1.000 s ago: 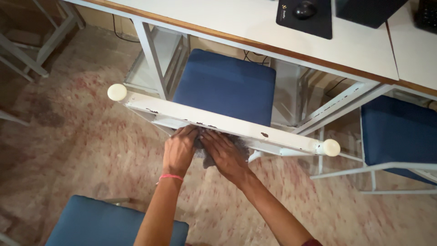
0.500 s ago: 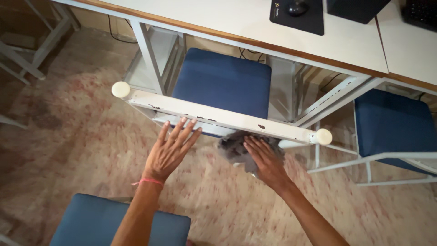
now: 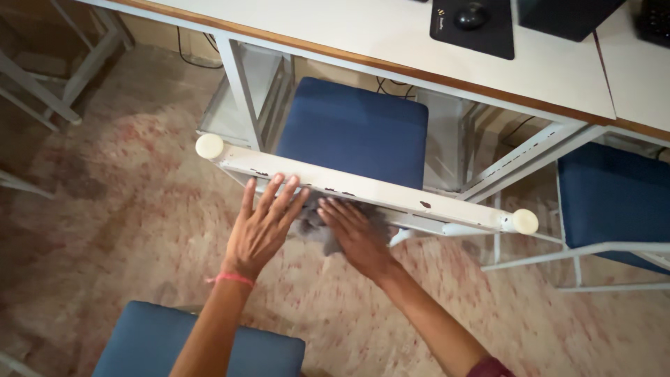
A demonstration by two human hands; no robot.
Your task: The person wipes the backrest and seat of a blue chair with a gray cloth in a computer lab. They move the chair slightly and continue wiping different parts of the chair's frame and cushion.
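The left hand (image 3: 262,227) lies flat and fully open, fingers spread, with the fingertips resting on the near face of the white chair back rail (image 3: 363,190). It grips nothing. A pink band (image 3: 230,278) circles the left wrist.

The right hand (image 3: 357,234) presses palm-down on a grey cloth (image 3: 317,227), fingers extended and close together. The cloth sits bunched against the underside of the rail, just right of the left hand's fingertips and near the rail's middle. Most of the cloth is covered by the hand, and motion blur makes it hard to tell whether the fingers curl around any of it.

The rail runs diagonally from a round cream knob (image 3: 209,146) at its left end to a second knob (image 3: 525,221) at its right end. Paint is chipped along its near edge. Beyond the rail is the chair's blue seat cushion (image 3: 352,129), tucked under the front edge of a white desk (image 3: 363,31). A black mouse pad (image 3: 474,26) with a mouse lies toward the desk's far right. A second blue chair (image 3: 614,199) stands at the right; a third blue seat (image 3: 199,345) shows at the bottom edge.
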